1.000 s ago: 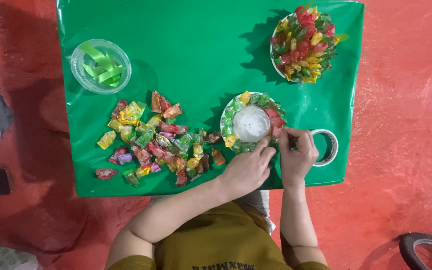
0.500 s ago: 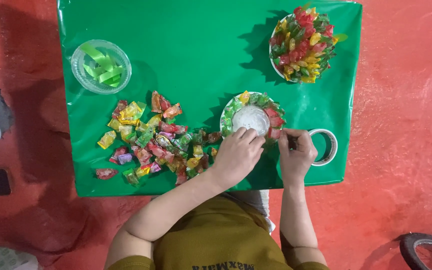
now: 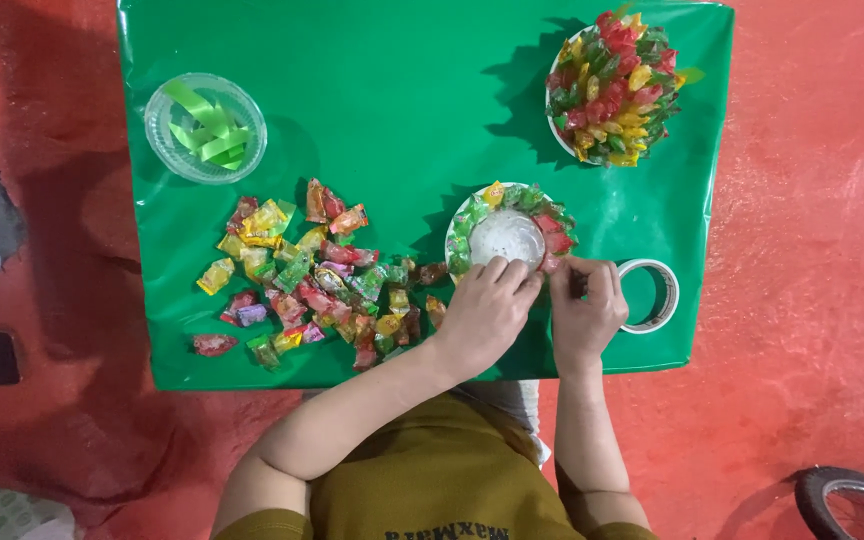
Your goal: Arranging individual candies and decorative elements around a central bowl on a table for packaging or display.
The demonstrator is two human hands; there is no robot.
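Note:
A small white plate sits on the green table, with wrapped candies stuck around its rim. My left hand rests on the plate's near edge, its curled fingers holding the rim. My right hand is just right of it, fingertips pinching a red wrapped candy against the plate's near-right rim. A loose pile of colourful wrapped candies lies to the left of my left hand.
A plate fully covered in candies stands at the far right corner. A clear bowl of green ribbon strips is at the far left. A tape roll lies right of my right hand. Red floor surrounds the table; a wheel shows at bottom right.
My left hand has slid forward from the table onto the plate's near rim. My right hand has stayed almost still at the rim's right side.

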